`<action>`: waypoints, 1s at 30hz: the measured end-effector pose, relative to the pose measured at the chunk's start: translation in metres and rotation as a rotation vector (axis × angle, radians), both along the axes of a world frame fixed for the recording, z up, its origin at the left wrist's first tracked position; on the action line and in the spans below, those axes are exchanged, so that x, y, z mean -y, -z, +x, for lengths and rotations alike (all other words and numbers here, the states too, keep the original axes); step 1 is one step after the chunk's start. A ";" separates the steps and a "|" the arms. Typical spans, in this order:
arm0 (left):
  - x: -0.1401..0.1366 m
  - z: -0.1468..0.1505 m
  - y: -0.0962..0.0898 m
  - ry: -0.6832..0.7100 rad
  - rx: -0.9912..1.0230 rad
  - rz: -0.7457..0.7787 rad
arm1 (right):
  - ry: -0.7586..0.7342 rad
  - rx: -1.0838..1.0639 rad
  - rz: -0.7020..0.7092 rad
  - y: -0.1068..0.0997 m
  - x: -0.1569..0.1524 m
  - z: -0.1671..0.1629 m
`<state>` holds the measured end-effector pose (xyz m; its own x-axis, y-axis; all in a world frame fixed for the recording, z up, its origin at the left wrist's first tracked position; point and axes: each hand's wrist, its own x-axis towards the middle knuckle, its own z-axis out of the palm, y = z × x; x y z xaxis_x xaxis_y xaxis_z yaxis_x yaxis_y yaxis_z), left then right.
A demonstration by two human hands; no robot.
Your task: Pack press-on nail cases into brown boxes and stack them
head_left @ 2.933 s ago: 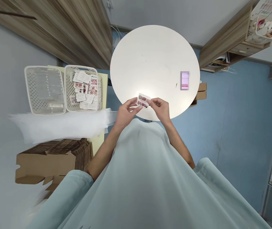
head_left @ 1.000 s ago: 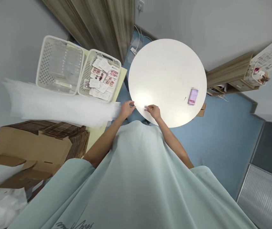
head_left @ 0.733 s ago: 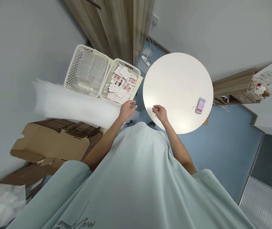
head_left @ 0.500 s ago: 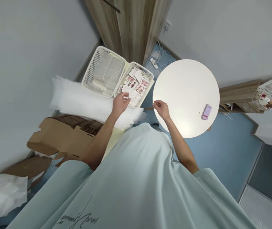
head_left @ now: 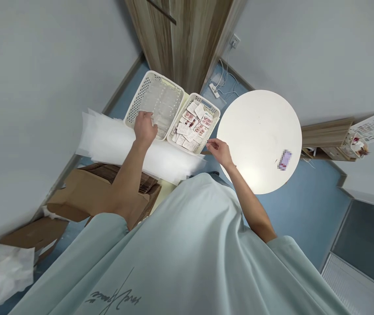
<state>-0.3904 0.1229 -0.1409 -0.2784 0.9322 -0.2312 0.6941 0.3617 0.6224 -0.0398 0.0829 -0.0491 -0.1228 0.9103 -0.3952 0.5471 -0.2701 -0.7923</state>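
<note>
My left hand (head_left: 145, 129) is over the near-left rim of the larger white basket (head_left: 128, 117), fingers bent and thumb apart, with nothing visible in it. Clear plastic packaging (head_left: 160, 103) lies inside that basket. Beside it, the smaller white basket (head_left: 218, 114) holds several small white cards (head_left: 184, 129) and packs with red-and-white patterned pieces (head_left: 200, 130). My right hand (head_left: 219, 151) is between this basket's near-right corner and the round table, its fingertips drawn together. Whatever they may pinch is too small to make out.
A white round table (head_left: 255, 127) stands at right, bearing a blurred purple object (head_left: 284, 160). White foam sheets (head_left: 160, 159) lie in front of the baskets. Flattened cardboard boxes (head_left: 78, 192) are at left. A power strip (head_left: 213, 90) with cables lies by the wall.
My left hand has moved left, from above the smaller basket to the larger basket. My right hand stays near the table's left edge. The view has shifted slightly.
</note>
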 end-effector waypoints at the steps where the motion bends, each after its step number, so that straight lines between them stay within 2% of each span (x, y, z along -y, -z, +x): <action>1: -0.003 -0.001 -0.001 0.032 -0.041 -0.024 | 0.006 -0.004 -0.002 0.000 0.001 0.000; 6: -0.009 -0.009 -0.003 0.134 -0.157 -0.136 | 0.044 -0.011 -0.019 0.001 0.006 0.007; 16: -0.020 -0.017 -0.001 0.229 -0.220 -0.175 | 0.072 -0.004 -0.024 0.009 0.013 0.018; 23: -0.015 -0.016 -0.011 0.399 -0.365 -0.258 | 0.103 -0.010 -0.018 0.005 0.019 0.024; 30: -0.015 -0.016 -0.022 0.342 -0.374 -0.274 | 0.107 -0.031 -0.032 0.005 0.026 0.025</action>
